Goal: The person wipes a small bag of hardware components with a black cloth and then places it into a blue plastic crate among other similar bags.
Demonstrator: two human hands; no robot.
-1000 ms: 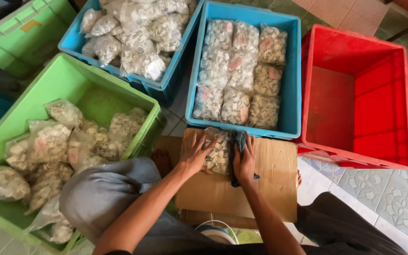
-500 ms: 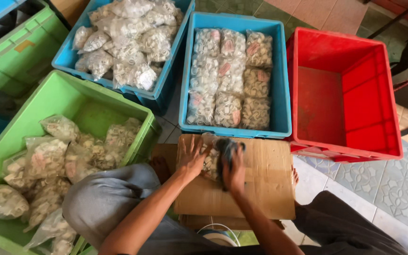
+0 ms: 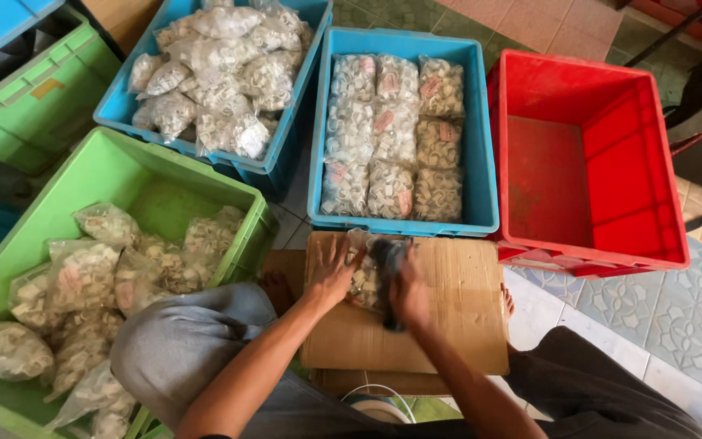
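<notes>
while our left hand (image 3: 333, 268) lies flat on the clear bag (image 3: 365, 276) on the cardboard sheet (image 3: 448, 317), our right hand (image 3: 406, 291) grips a dark tool (image 3: 389, 258) on its right edge, the bag between both hands.

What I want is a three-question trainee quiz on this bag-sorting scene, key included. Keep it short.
1. True or false: the red crate holds bags.
2. The clear bag under the left hand and the right hand lies on: A) the cardboard sheet; B) a green crate; C) bare floor tile.
3. In the middle blue crate, are the bags heaped loose or laid in neat rows?

Key: 1 false, it is empty. 2 A. 3 neat rows.
</notes>
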